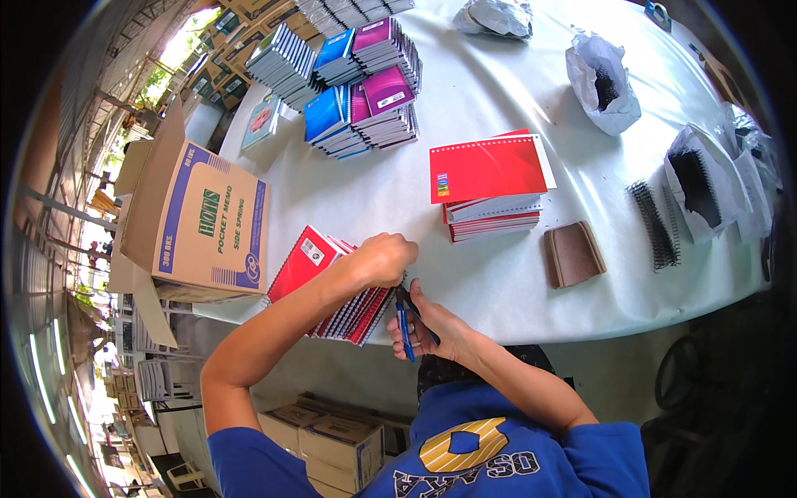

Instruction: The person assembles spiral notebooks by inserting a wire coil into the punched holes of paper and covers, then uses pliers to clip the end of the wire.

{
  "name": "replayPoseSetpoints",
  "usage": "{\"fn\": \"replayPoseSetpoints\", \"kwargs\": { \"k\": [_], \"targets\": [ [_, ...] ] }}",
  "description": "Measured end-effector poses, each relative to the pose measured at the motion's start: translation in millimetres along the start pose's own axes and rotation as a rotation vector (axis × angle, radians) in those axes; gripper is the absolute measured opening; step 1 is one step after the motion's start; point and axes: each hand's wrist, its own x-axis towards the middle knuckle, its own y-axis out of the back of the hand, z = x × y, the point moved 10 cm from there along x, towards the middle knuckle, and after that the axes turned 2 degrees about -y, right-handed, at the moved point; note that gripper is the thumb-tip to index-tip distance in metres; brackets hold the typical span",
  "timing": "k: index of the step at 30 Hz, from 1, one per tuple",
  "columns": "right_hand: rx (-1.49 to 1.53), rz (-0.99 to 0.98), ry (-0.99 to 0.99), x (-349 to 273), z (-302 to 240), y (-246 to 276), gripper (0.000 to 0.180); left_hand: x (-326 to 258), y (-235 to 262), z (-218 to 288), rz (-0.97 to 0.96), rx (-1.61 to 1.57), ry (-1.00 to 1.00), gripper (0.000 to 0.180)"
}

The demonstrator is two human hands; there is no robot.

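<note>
White-clothed table [515, 274] underneath everything. Printed cardboard box [203, 224] at left edge, beside fanned row of red spiral notebooks [332, 286] near front edge. Red notebook stack [490, 187] farther right, brown pad [573, 253] and black binding coils [656, 224] beyond. Left hand [383, 259] clenched atop fanned row, hiding its right end. Right hand [432, 328] grasping blue-handled pliers [404, 319] just below.
</note>
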Motion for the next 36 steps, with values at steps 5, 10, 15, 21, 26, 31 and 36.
{"fn": "replayPoseSetpoints", "kwargs": {
  "k": [5, 10, 15, 21, 26, 31, 36],
  "targets": [
    [0.381, -0.701, -0.108, 9.3, 2.9, -25.9, 0.078, 0.5, 6.2, 14.0, 0.036, 0.055, 0.004, 0.028],
    [0.172, -0.301, -0.076, 7.7, 10.2, -13.3, 0.078, -6.8, 1.7, 12.8, 0.114, 0.106, -0.027, 0.024],
    [0.043, 0.038, -0.073, 0.9, 2.7, 2.7, 0.078, -7.2, 9.0, 14.5, 0.086, 0.059, 0.019, 0.024],
    [0.379, -0.572, -0.134, 8.0, 2.8, -29.2, 0.081, -5.3, 9.9, 17.0, 0.116, 0.081, -0.020, 0.022],
    [0.053, 0.015, -0.053, 3.3, 2.7, 4.4, 0.081, -6.3, 7.8, 16.4, 0.132, 0.082, -0.030, 0.021],
    [0.157, -0.054, -0.068, 14.0, 3.1, 0.2, 0.077, -7.4, 7.1, 15.6, 0.147, 0.072, -0.035, 0.021],
    [0.185, -0.082, -0.072, 1.6, 3.6, -0.9, 0.074, -4.5, 5.6, 16.3, 0.110, 0.095, -0.015, 0.021]
  ]
}}
